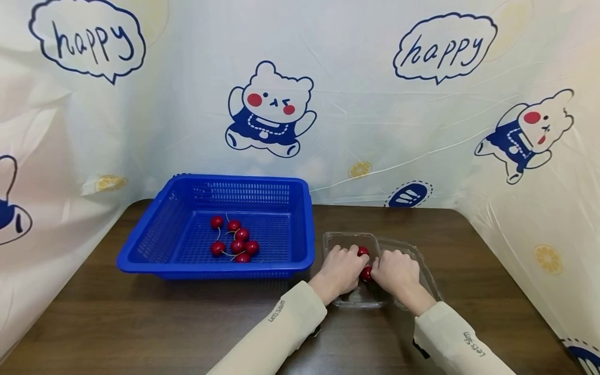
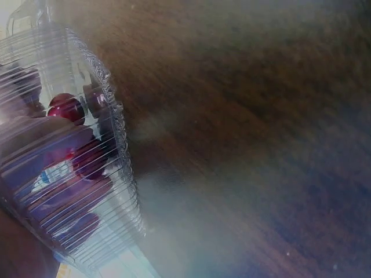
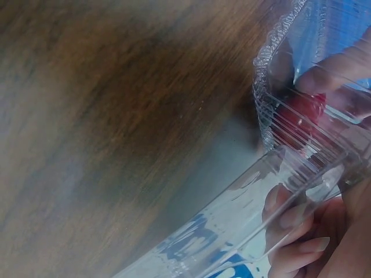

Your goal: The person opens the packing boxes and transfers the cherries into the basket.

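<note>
In the head view a clear plastic box (image 1: 363, 298) stands on the table with its clear lid (image 1: 427, 268) folded out to the right. My left hand (image 1: 341, 266) reaches into the box, its fingers around a red cherry (image 2: 90, 162). A second cherry (image 2: 66, 110) lies close by its fingers, seen through the ribbed wall. My right hand (image 1: 398, 273) grips the box where box and lid meet, with curled fingers (image 3: 295, 255) behind the clear plastic. Both cherries show between the two hands in the head view; the fingertips are partly hidden there.
A blue plastic basket (image 1: 140, 263) stands left of the box, with several red stemmed cherries (image 1: 238, 246) on its floor. The brown table (image 1: 187, 323) ends at a patterned curtain (image 1: 356, 120) behind and at both sides.
</note>
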### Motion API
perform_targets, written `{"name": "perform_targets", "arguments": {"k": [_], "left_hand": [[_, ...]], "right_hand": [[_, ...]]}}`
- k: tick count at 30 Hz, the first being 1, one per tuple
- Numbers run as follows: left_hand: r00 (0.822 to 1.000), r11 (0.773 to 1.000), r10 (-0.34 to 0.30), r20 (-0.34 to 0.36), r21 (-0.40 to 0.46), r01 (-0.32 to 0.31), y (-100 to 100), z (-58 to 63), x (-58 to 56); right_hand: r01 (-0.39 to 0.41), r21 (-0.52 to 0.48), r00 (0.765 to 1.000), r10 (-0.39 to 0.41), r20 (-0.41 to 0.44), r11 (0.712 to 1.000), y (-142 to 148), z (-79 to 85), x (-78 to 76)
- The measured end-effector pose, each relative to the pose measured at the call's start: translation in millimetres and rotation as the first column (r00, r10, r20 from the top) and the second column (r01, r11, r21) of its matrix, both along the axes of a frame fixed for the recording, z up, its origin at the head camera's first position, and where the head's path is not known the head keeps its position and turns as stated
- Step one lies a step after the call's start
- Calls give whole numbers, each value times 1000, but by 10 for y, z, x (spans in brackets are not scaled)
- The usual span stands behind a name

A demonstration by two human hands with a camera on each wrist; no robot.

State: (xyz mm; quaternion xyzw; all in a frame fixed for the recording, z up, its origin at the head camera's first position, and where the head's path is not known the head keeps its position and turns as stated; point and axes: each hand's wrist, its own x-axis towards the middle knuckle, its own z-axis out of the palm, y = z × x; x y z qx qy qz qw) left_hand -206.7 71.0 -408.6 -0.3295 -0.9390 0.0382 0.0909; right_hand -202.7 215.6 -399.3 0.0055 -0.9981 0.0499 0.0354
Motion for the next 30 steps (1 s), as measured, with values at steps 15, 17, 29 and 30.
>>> {"name": "perform_targets", "arguments": {"k": [15, 17, 29, 30], "left_hand": [[994, 998, 43, 96, 46, -48, 30, -29, -12], [994, 998, 51, 100, 40, -55, 27, -34, -7], [989, 997, 76, 131, 21, -79, 18, -27, -27], [988, 997, 77, 134, 17, -80, 20, -25, -31]], "right_hand": [[-4, 3, 1000, 4, -3, 1000, 30, -12, 17], [-4, 2, 1000, 4, -5, 1000, 27, -13, 19], [-4, -13, 1000, 4, -18, 1000, 16, -36, 4], [-3, -13, 1000, 2, -19, 1000, 15, -33, 3]]}}
